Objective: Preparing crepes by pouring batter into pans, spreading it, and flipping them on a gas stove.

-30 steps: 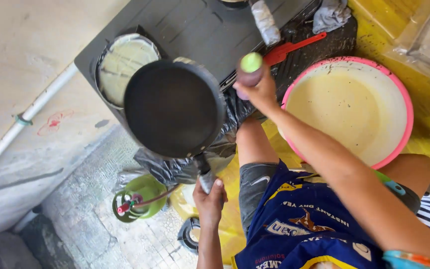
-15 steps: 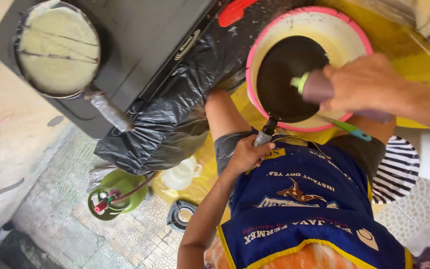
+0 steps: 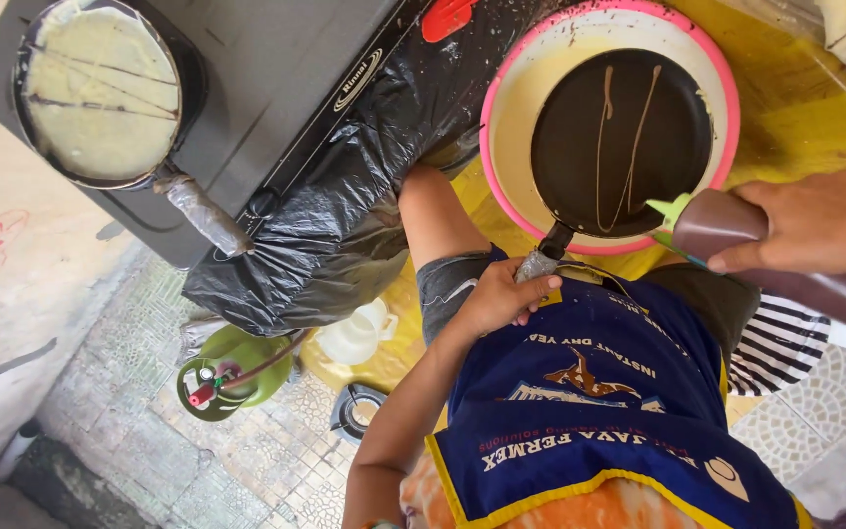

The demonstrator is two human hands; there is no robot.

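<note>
My left hand (image 3: 506,299) grips the foil-wrapped handle of a black frying pan (image 3: 580,176). The pan hangs over a pink-rimmed basin (image 3: 506,191) of pale batter, and two thin brown lines run across its surface. Over the basin's near right edge, my right hand (image 3: 820,225) holds a brown squeeze bottle (image 3: 727,227) on its side. The bottle's green nozzle (image 3: 671,209) points at the pan's rim. My blue apron (image 3: 599,411) and bent knee fill the lower middle of the view.
A black stove (image 3: 286,69) at upper left carries a second pan (image 3: 100,93) with a pale crepe marked by dark lines. A black plastic bag (image 3: 345,235) drapes off the stove. A red spatula (image 3: 447,15), a white jug (image 3: 359,333) and a green gas cylinder (image 3: 227,377) lie around.
The black pan went from above the stove to over the batter basin. The bottle came down beside it, and brown lines have appeared on the pan.
</note>
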